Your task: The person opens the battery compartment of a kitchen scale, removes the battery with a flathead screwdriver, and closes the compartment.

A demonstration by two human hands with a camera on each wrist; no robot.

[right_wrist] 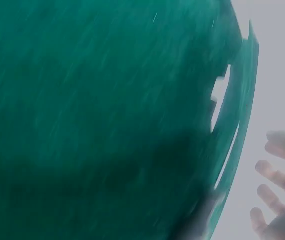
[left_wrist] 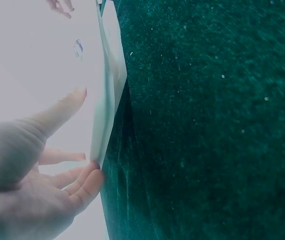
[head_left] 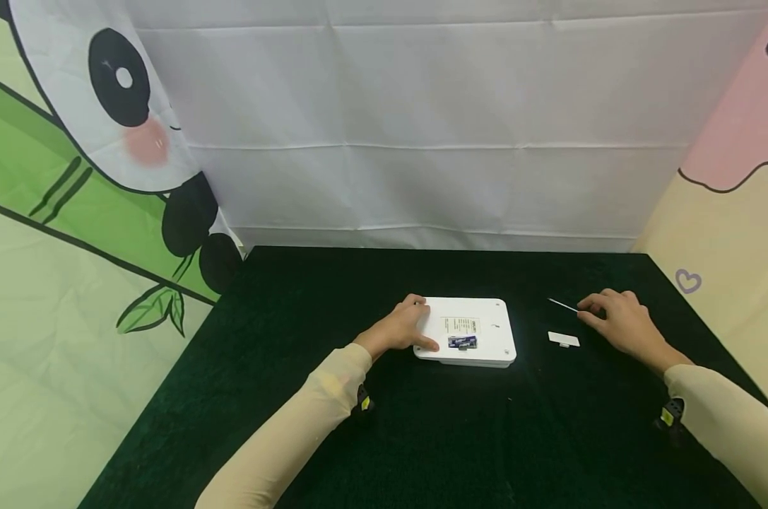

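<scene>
A flat white battery-powered device with rounded corners lies on the dark green cloth. Its upward face carries a printed label and an uncovered compartment with blue batteries. At its left end my left hand grips the edge, thumb over the top face, fingers at the far side. My right hand is over the cloth to the right, its fingers loosely bent and spread. Right by those fingertips is a thin light rod, also seen in the right wrist view. Nearer me lies a small white battery cover with a tab.
The green cloth covers the table. A white curtain hangs behind its far edge. Printed cloth panels stand at the sides, a panda panel on the left and a pink and cream one on the right.
</scene>
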